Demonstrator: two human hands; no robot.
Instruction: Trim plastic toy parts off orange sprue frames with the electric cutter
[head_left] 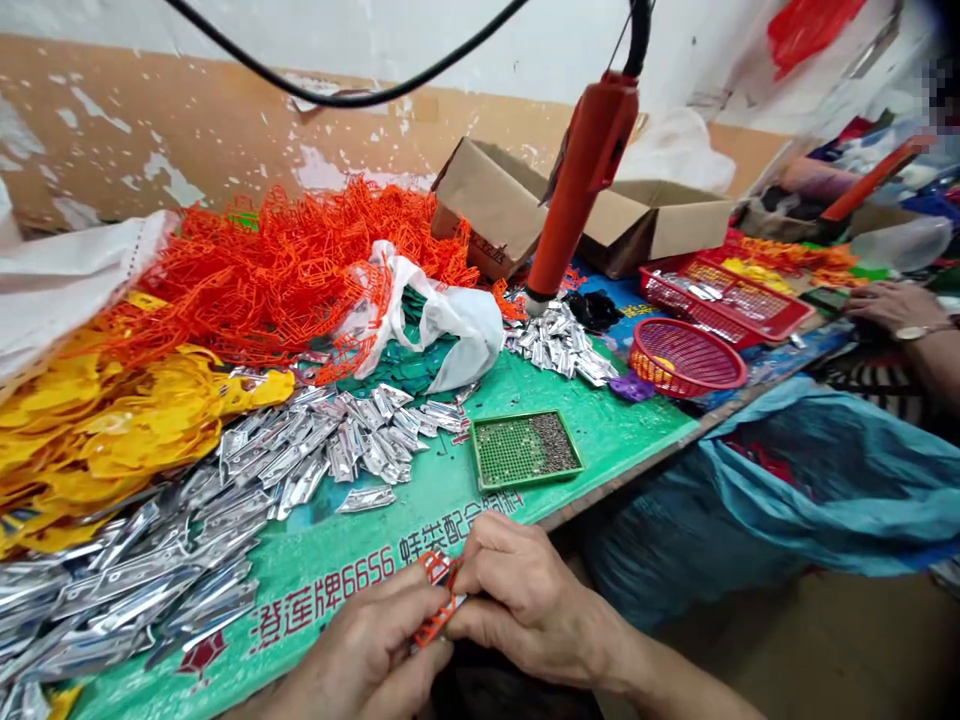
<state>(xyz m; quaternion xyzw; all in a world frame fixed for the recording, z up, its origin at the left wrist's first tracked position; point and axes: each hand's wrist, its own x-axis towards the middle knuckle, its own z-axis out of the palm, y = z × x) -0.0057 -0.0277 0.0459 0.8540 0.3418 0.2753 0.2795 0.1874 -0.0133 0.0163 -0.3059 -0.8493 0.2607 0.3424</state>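
Low at the table's front edge, my left hand (379,640) and my right hand (525,600) meet, both closed. Between their fingertips is a small orange plastic piece (433,626) with an open frame pattern. A bit of silvery metal shows against it near the right fingers, though the fingers cover most of the join. Just beyond the hands lies a shallow green tray (480,470) with small dark metal pieces (553,442) gathered at its right side. Flat silver metal blades or strips (367,435) are heaped to the left of that tray.
An orange-red electric screwdriver (577,180) hangs over the table on a black cable. Behind are an orange plastic heap (300,270), yellow pieces (112,430), cardboard boxes (487,195) and a red basket (686,355). A blue bag (840,470) hangs at right, near another person's hand (896,305).
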